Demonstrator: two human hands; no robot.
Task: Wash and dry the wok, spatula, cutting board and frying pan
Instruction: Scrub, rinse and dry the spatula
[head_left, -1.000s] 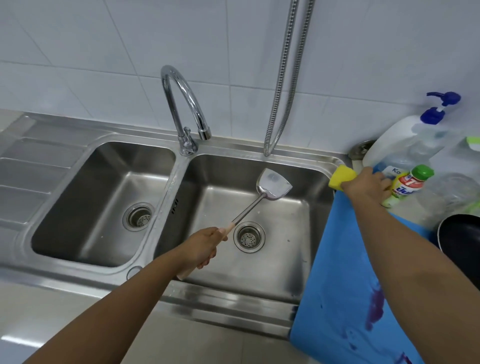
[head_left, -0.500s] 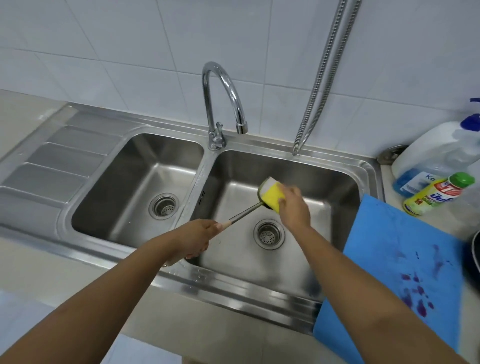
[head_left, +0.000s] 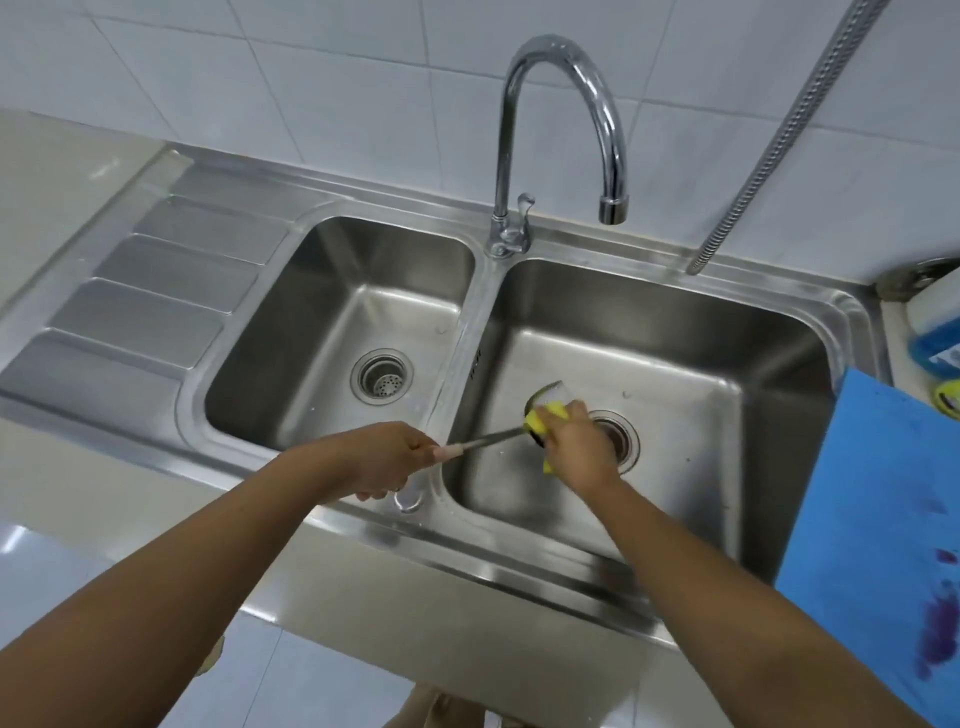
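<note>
Nearest the camera, both forearms reached out over the steel counter edge toward the double sink (head_left: 530, 564). The left hand (head_left: 374, 460) was clenched around the pale handle of the spatula (head_left: 485, 448), over the divider between the two basins, much where it had been half a second before. The thin metal shaft ran rightward and slightly up from it into the right basin. The right hand (head_left: 579, 449) gripped a yellow sponge (head_left: 543, 421) folded over the spatula's blade, so that only a curved sliver of the blade showed above the sponge; a second earlier that hand had been away at the counter by the bottles with the sponge, and the blade had been bare. The hand and sponge now sat lower in the basin than half a second ago, just beside and partly covering the right drain (head_left: 621, 439). To the right, the blue cutting board (head_left: 878, 525) lay on the counter with purple stains near its close end, its left edge at the sink rim. Beyond it, parts of a blue-filled soap bottle (head_left: 935, 338) and a yellow bottle (head_left: 948, 397) showed at the frame edge, more cut off than before. Farther back, the left basin held only its drain, the faucet (head_left: 558, 140) arched over the right basin with no water visible, and a metal hose (head_left: 779, 135) hung against the white tiles.
</note>
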